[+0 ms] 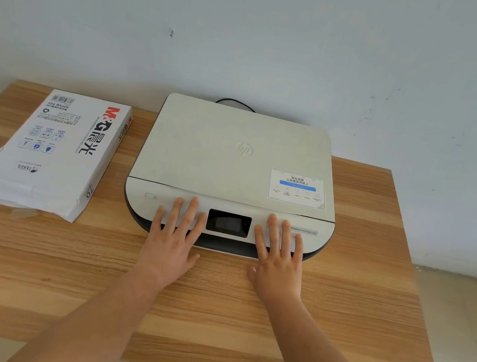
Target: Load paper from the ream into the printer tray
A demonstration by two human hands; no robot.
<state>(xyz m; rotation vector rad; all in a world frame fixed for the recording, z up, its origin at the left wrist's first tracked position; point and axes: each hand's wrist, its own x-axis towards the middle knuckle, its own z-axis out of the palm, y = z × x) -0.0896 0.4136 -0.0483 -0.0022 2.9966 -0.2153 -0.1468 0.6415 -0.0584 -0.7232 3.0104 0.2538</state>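
Hands lying flat w/ fingers spread, left hand point(175, 235) & right hand point(277, 255) on printer point(234, 161) front, ream point(53, 149) sitting left on surface point(210, 302).

White printer point(235, 161) closed, flat mid-table; opened paper ream point(53, 149) lying left, apart.

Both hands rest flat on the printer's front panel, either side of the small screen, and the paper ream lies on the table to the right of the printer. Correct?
Not quite. In the head view the paper ream lies left of the printer, not right. The left hand and right hand do rest flat beside the screen.
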